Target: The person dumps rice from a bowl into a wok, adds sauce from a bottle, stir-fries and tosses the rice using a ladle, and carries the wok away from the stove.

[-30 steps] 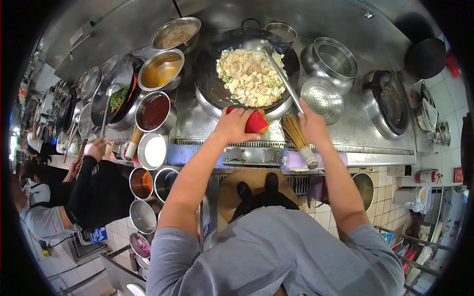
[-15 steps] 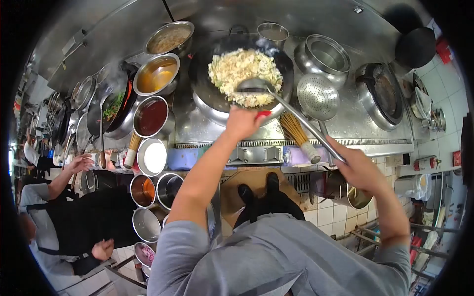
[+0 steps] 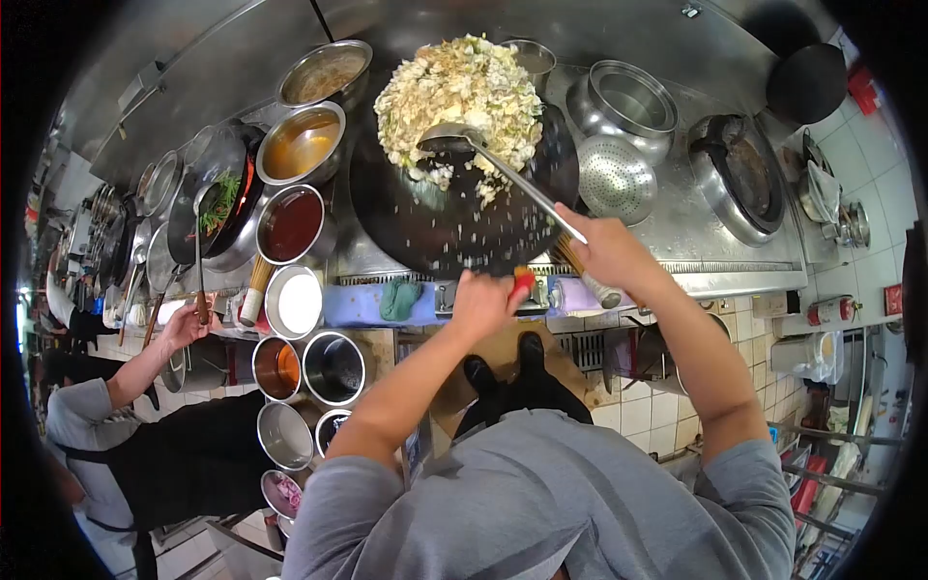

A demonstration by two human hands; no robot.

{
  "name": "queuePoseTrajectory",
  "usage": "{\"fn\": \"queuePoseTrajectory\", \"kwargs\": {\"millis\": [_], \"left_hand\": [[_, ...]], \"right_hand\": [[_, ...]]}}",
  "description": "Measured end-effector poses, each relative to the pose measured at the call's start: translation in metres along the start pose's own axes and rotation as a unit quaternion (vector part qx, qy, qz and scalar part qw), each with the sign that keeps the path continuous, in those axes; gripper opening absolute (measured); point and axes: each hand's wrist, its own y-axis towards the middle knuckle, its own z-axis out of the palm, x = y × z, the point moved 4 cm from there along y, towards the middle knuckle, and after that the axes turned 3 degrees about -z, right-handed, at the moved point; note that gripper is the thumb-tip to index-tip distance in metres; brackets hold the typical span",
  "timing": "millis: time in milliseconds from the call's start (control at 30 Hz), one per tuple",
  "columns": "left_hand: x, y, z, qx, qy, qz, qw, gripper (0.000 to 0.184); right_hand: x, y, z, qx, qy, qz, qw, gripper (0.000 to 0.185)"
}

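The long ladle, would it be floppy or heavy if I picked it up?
The ladle would probably be stiff: its metal handle looks straight. It may feel heavy at the front, since the wide scoop sits far from the right hand. The shiny handle could be slippery.

Your wok [image 3: 464,232] is black, and your fried rice [image 3: 464,87] mixes pale yellow, cream and white, flecked with green. Your ladle [image 3: 530,186] is silver-grey; your pot cloth [image 3: 522,283] shows red with a yellow-orange patch. Your T-shirt [image 3: 532,493] is plain grey, your shoes [image 3: 480,372] black. The skimmer [image 3: 616,179] is silver, patterned with rows of dark dots. You have deep brownish-red sauce [image 3: 293,224], amber liquid [image 3: 302,145], a teal-green rag [image 3: 398,298], and pale floor tiles [image 3: 636,416] gridded by darker lines.
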Motion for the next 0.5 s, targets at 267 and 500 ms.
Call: {"fn": "queuePoseTrajectory", "kwargs": {"millis": [267,500], "left_hand": [[0.021,0.064,-0.053,0.032,-0.017,-0.05,0.998,0.043],[0.015,0.094,-0.084,-0.035,-0.012,-0.001,0.999,0.038]], "right_hand": [[0.041,-0.094,-0.07,0.147,-0.036,-0.016,0.988,0.062],[0.018,-0.05,-0.068,0.12,-0.084,-0.06,0.987,0.058]]}}
